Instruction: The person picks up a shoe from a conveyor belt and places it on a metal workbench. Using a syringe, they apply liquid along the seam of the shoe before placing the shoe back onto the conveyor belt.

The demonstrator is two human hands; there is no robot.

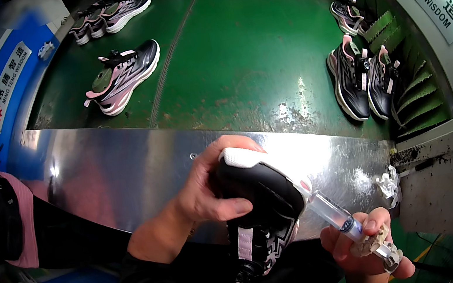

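Note:
My left hand (201,190) is closed round the toe end of a black sneaker (261,189) with a white sole edge and pink trim. The shoe is tilted, its toe away from me and its pink strap and dark dial toward my body. In my right hand (365,250) is a clear plastic syringe (333,213) with whitish crust around its rear end. The syringe's front end meets or nearly meets the sole edge on the shoe's right side. I cannot tell whether its tip touches, nor make out the contents.
A green conveyor belt (236,51) runs ahead, beyond a metal ledge (141,161). One sneaker (127,77) lies on its left, with several behind. More shoes (349,80) stand right, beside green flaps (422,104). Whitish residue (389,185) clings at the ledge's right end. Another person's pink sleeve (18,210) shows left.

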